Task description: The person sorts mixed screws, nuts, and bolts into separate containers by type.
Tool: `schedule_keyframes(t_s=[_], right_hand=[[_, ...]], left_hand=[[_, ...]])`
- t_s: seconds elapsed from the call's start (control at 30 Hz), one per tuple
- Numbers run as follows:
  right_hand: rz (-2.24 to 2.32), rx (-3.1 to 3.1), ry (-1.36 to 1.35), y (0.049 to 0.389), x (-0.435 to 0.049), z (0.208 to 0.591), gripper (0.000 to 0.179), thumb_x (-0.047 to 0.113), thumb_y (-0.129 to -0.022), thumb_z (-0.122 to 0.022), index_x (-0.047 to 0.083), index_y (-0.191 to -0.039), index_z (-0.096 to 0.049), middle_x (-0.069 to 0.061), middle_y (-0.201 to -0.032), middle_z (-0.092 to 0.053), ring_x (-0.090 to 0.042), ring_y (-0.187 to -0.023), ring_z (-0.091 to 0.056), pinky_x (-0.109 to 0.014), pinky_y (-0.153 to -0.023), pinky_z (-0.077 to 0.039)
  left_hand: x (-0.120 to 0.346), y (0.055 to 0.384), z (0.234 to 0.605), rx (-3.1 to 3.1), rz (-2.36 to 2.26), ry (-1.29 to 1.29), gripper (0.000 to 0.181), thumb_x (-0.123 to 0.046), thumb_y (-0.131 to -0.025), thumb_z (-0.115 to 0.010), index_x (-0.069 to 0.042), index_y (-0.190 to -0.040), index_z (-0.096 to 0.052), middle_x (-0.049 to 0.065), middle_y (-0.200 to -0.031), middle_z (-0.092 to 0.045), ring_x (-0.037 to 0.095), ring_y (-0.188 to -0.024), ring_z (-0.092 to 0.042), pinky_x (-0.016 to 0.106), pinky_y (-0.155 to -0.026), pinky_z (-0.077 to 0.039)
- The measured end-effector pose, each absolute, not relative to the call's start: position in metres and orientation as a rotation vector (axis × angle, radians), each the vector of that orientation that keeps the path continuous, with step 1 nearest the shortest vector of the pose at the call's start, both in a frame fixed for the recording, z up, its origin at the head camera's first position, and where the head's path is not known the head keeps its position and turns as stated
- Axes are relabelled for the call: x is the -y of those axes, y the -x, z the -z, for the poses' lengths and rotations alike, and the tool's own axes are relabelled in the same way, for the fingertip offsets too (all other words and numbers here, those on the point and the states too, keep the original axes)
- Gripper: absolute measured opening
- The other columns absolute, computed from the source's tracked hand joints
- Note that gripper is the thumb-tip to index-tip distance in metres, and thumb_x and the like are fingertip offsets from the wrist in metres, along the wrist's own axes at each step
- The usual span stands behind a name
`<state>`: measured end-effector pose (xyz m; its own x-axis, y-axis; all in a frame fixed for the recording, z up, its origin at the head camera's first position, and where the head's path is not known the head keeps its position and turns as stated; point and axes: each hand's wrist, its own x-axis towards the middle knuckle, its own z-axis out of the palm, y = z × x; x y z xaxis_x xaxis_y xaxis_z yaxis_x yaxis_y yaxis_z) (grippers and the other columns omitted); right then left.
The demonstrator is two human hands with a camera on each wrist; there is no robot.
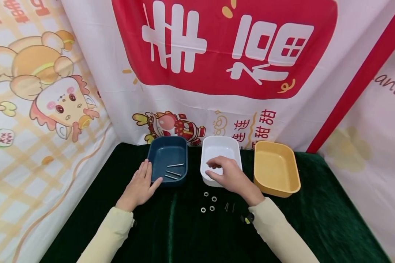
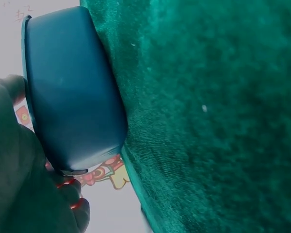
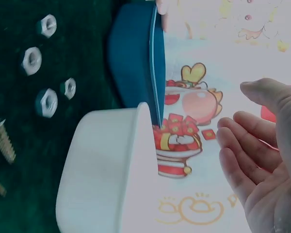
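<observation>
My left hand (image 1: 139, 188) lies along the left front corner of the blue bin (image 1: 158, 179), fingers straight at its side and thumb at the front rim. Several long silver bolts (image 1: 175, 165) lie inside that bin. Over the white bin (image 1: 221, 141) hovers my right hand (image 1: 228, 174), its fingers loosely bent. The right wrist view shows nothing between the thumb and fingers of this hand (image 3: 262, 145). In front of the white bin, several hex nuts (image 1: 214, 199) are spread on the green cloth. Two small screws (image 1: 226, 207) lie just right of them.
A yellow bin (image 1: 276, 171) stands to the right of the white one. Dark green velvet cloth (image 1: 197, 241) covers the table. Printed fabric (image 1: 224, 91) hangs directly behind the bins, and another printed sheet (image 1: 52, 153) borders the left side.
</observation>
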<state>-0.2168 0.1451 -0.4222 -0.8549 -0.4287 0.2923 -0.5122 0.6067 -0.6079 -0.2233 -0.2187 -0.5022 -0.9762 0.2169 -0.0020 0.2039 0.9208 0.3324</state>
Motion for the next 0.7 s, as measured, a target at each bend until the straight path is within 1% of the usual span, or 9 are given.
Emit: schedule_keyframes(t_s=[0.23, 0.33, 0.43, 0.6, 0.7], right_hand=[[-1.071, 2.771, -0.798, 0.193, -0.178, 0.423, 0.027, 0.027, -0.098, -0.077, 0.01, -0.12, -0.076, -0.006, -0.112, -0.078, -0.015, -0.1, -0.073, -0.046, -0.092, -0.063], [-1.074, 2.811, -0.798, 0.183, -0.191, 0.428, 0.027, 0.026, -0.1, -0.075, 0.009, -0.12, -0.076, -0.001, -0.108, -0.078, -0.011, -0.097, -0.072, -0.045, -0.09, -0.063], [-1.066, 2.858, -0.783, 0.174, -0.204, 0.434, 0.023, 0.026, -0.1, -0.074, 0.011, -0.117, -0.076, 0.006, -0.102, -0.076, -0.005, -0.091, -0.07, -0.042, -0.086, -0.064], [-1.053, 2.916, -0.742, 0.163, -0.223, 0.448, 0.015, 0.026, -0.1, -0.075, 0.016, -0.11, -0.077, 0.01, -0.095, -0.075, 0.0, -0.082, -0.067, -0.033, -0.079, -0.064], [-1.062, 2.953, -0.725, 0.158, -0.23, 0.455, 0.015, 0.026, -0.099, -0.075, 0.015, -0.109, -0.077, 0.009, -0.094, -0.075, 0.0, -0.081, -0.067, -0.033, -0.078, -0.064]], left_hand=[[0.222, 0.223, 0.495, -3.039, -0.546, -0.346, 0.094, -0.059, -0.109, -0.045, 0.007, -0.167, -0.01, 0.025, -0.177, -0.003, 0.046, -0.165, -0.006, 0.065, -0.131, -0.013], [0.223, 0.224, 0.491, -3.047, -0.527, -0.36, 0.095, -0.06, -0.109, -0.044, 0.006, -0.167, -0.009, 0.024, -0.177, -0.003, 0.045, -0.165, -0.004, 0.065, -0.131, -0.012], [0.22, 0.224, 0.484, -3.06, -0.52, -0.393, 0.095, -0.061, -0.108, -0.044, 0.005, -0.167, -0.009, 0.023, -0.178, -0.004, 0.045, -0.165, -0.005, 0.065, -0.132, -0.012], [0.198, 0.224, 0.471, -3.074, -0.521, -0.51, 0.092, -0.059, -0.108, -0.047, 0.001, -0.168, -0.013, 0.019, -0.178, -0.009, 0.04, -0.166, -0.01, 0.061, -0.133, -0.014], [0.179, 0.223, 0.464, -3.064, -0.51, -0.58, 0.092, -0.06, -0.108, -0.047, -0.001, -0.169, -0.012, 0.017, -0.179, -0.01, 0.037, -0.166, -0.011, 0.059, -0.133, -0.015]])
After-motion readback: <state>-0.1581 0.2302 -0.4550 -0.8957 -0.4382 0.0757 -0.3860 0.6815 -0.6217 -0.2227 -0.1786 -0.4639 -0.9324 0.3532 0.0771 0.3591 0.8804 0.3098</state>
